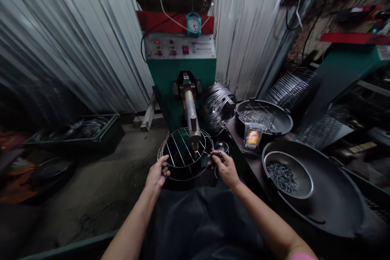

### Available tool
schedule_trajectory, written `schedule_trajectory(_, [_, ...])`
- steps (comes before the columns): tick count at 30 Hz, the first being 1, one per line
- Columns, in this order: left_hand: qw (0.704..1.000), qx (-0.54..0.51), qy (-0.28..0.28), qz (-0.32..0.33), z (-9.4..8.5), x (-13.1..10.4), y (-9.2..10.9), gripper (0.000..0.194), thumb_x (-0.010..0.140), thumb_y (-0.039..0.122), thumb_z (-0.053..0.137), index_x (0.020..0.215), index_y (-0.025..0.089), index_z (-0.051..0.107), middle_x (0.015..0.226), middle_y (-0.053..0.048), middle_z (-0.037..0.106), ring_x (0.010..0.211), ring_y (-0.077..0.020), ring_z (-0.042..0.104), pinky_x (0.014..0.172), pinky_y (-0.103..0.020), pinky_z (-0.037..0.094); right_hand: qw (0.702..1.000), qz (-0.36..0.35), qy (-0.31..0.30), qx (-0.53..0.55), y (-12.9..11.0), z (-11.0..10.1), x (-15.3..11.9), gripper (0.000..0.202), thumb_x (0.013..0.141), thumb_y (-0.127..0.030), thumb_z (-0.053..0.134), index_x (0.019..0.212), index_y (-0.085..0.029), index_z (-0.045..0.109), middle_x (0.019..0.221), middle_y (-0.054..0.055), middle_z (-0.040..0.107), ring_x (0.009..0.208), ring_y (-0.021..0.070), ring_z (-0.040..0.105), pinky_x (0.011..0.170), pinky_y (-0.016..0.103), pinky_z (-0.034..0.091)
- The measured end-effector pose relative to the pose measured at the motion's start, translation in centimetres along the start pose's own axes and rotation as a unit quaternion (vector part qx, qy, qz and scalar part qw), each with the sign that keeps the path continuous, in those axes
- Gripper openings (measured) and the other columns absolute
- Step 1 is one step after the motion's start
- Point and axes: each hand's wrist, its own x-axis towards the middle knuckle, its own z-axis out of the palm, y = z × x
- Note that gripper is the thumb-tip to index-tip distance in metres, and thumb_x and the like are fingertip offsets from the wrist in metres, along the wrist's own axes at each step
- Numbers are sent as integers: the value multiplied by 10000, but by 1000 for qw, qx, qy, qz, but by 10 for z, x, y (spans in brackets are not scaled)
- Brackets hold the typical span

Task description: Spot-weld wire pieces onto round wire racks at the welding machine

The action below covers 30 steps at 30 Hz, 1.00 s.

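Note:
A round wire rack (183,166), with parallel bars across it, lies level under the electrode arm of a green spot welder (198,67). My left hand (157,174) grips its left rim between thumb and fingers. At the right rim, my right hand (224,166) is closed in a pinch. A thin curved wire shows below those fingers, but whatever they pinch is too small to make out. The welder's metal electrode tip (195,146) reaches down inside the rack's outline, close to the bars. A small round metal dish (221,146) sits just behind my right hand.
Wire rings (217,105) hang beside the welder. At right, a large pan (329,195) carries a bowl (309,183) of short metal pieces. Behind it are another pan (284,124) with wire parts and a small packet (252,138). A green bin (114,124) stands left.

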Motion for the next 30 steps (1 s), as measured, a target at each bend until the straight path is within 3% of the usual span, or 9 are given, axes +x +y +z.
schedule_trajectory(4, [1000,-5,12,-13,4,2,4,428,423,304,765,645,169,425,504,88,358,376,-26,241,335,-168,215,996,23,-55,-71,17,3,6,228,744,-403,586,799,-181,590,684,-3,612,515,98,568,431,191,406])
schedule_trajectory(9, [1000,9,21,2,8,1,5,433,407,304,767,655,166,441,504,92,357,376,-28,249,335,-168,220,989,26,-72,-124,37,5,7,175,772,-354,549,788,-186,595,643,-16,590,503,97,560,419,187,393])
schedule_trajectory(19, [999,9,31,11,8,3,10,445,390,311,771,634,165,429,498,95,350,371,-19,220,330,-161,195,987,42,-96,-122,36,8,11,150,768,-320,536,803,-183,586,692,-10,608,493,93,566,414,185,397])
schedule_trajectory(30, [999,15,36,16,5,7,17,447,375,310,776,615,164,430,509,85,362,382,-20,225,326,-155,196,992,59,-63,-92,36,18,17,180,745,-346,553,800,-175,566,680,-6,607,462,94,567,368,180,399])
